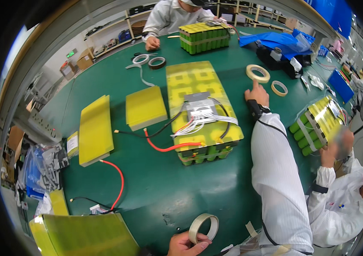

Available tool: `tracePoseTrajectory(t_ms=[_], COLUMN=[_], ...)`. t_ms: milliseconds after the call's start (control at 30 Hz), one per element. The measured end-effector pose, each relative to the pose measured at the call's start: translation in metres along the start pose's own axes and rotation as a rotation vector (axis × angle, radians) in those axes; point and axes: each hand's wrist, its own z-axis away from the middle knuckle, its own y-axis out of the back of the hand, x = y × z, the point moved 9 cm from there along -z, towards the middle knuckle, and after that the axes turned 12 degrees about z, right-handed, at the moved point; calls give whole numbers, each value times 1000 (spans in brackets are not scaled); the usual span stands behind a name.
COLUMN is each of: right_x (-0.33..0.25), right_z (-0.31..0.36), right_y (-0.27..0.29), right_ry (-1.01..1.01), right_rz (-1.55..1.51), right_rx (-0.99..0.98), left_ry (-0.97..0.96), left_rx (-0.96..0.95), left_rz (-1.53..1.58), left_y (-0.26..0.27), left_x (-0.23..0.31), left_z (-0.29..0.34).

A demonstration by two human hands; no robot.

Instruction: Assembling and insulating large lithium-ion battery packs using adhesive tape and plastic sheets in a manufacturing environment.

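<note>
Near the lower edge my left hand (185,245) is closed around a roll of pale tape (193,226), held upright on its rim. My right arm stretches far across the table. My right hand (257,95) has its index finger extended onto the near edge of a cream masking tape roll (254,79); its other fingers are partly hidden. Left of that arm stands a battery pack (190,79) of green cells under yellow boards. On its top lie a grey circuit board (198,102), white wires (209,117), black leads and a red cable (168,149).
Yellow board stacks (95,128) (146,106) lie left on the green table (156,187). Another pack (83,234) sits lower left. A smaller tape roll (279,88) lies right. Co-workers handle packs at the far side (205,38) and right (313,128). Blue sheeting (271,40) lies back right.
</note>
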Motion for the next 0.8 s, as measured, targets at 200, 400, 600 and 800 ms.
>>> tracePoseTrajectory(t_ms=[200,400,600,800], right_x=[-25,-20,-15,-11], right_z=[7,5,2,-8], right_y=[-2,1,-2,-10], right_ry=[75,47,-45,-24], right_rz=[10,36,8,119], right_rx=[102,12,-56,-41], left_ry=[-1,-15,-47,-48], left_rx=[76,50,-40,-82], left_rz=[-120,-83,75,100], left_y=[10,9,9,7], left_x=[8,0,-5,0], left_z=[7,5,6,4])
